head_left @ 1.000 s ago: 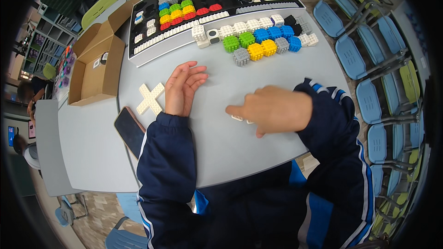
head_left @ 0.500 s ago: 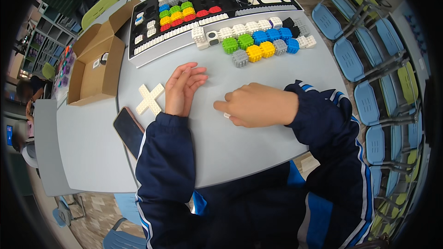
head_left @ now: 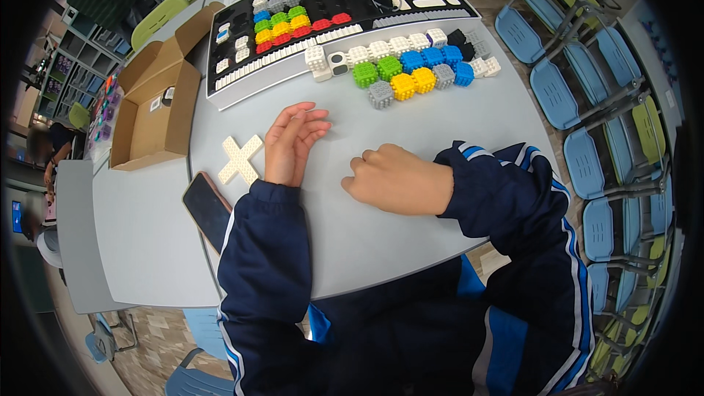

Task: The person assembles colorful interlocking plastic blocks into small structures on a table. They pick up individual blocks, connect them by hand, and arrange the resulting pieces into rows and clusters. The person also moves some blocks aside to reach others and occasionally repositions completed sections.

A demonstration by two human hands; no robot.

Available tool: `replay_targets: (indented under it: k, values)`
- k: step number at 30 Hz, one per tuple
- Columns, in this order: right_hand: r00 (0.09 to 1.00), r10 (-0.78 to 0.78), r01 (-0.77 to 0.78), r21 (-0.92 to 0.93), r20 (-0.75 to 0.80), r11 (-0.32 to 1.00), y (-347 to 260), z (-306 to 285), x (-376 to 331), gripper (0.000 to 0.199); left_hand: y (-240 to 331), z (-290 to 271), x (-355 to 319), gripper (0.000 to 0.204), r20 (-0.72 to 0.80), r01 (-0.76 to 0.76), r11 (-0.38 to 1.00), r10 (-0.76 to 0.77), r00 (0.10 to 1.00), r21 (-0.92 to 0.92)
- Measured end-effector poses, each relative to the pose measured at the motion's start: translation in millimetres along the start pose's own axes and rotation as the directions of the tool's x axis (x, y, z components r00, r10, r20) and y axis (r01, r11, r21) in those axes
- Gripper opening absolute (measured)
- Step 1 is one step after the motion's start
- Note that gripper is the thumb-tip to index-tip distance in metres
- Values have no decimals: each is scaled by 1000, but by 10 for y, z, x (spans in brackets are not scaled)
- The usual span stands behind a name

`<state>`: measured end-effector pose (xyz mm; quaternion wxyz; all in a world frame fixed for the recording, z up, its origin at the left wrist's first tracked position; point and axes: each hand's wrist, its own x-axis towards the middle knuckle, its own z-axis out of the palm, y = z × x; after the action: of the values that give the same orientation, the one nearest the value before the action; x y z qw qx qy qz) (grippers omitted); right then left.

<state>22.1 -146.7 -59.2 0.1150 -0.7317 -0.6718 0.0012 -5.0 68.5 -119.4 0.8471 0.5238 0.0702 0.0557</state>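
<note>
My left hand (head_left: 292, 148) rests on its side on the table, palm turned inward, fingers loosely stretched and holding nothing. Beside it on the left lies a cream X-shaped plate (head_left: 240, 159) with a pitted surface. My right hand (head_left: 394, 181) is closed with its back up, low over the table; whatever its curled fingers hold is hidden. Beyond both hands stand rows of knobbly building cubes: green (head_left: 376, 70), blue (head_left: 434, 57), yellow (head_left: 413, 83), grey (head_left: 380, 94) and white ones (head_left: 380, 49). A white block with dark round spots (head_left: 338, 64) sits at their left end.
A black-lined kit tray (head_left: 323, 4) with cubes and white parts spans the far side. An opened cardboard box (head_left: 156, 114) stands at the left. A phone (head_left: 207, 207) lies near my left sleeve. Blue chairs (head_left: 561, 95) are stacked at the right; people sit far left.
My right hand has turned and curled into a fist. A small white piece that showed under its fingers is out of sight now. My left hand has hardly moved.
</note>
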Motion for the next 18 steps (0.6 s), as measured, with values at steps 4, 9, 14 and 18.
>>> replay_targets:
  k: [4, 9, 14, 18]
  values:
    - [983, 51, -80, 156, 178, 985, 151, -251, 102, 11, -15, -6, 3, 26, 9, 0, 1000, 0, 1000, -6]
    - [991, 119, -61, 570, -65, 819, 758, -627, 204, 27, -11, -30, -5, 25, 0, -1, 1000, 1, 1000, -29]
    - [803, 472, -95, 704, -364, 704, 1594, -804, 262, 22, 1, 9, 8, 25, 7, 1, 1000, -1, 1000, -30]
    - [721, 556, -154, 687, -413, 710, 2060, -426, 325, 20, 2, 9, 27, 25, 10, 16, 999, -16, 1000, -30]
